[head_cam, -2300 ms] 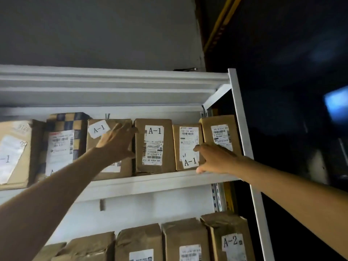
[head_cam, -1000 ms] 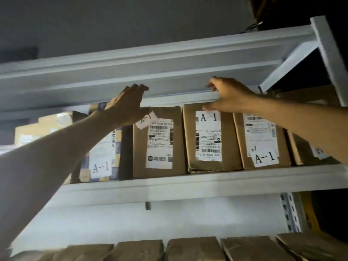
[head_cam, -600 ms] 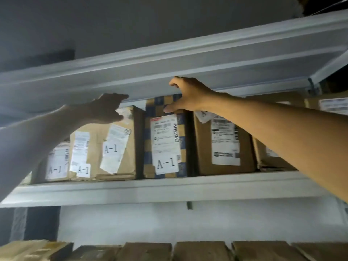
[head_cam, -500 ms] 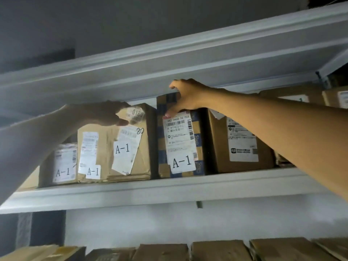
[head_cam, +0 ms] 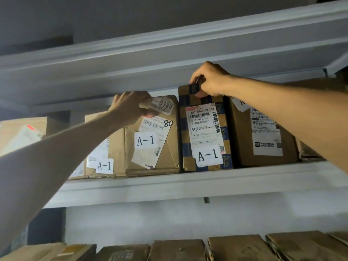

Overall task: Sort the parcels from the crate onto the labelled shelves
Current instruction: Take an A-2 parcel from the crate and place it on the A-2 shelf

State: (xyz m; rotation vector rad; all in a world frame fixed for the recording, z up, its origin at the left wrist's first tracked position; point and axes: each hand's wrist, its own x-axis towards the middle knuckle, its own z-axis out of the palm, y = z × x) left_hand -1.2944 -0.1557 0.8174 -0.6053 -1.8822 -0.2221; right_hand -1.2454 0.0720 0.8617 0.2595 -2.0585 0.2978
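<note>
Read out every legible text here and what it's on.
"A-1": blue-checked cardboard parcel.
"642 H468-00 033": same parcel.
"A-1": creased brown cardboard parcel.
"80": same, handwritten.
"018" plus unclear digit: its top tag.
"A-1": brown parcel further left.
Fine print, right brown parcel's white label: too small.

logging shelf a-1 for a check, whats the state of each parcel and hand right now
checkered parcel: upright on the shelf, A-1 label facing out
tagged brown parcel: upright, A-1 label facing out
right hand: grips the checkered parcel's top edge
left hand: holds the tagged brown parcel's top
</note>
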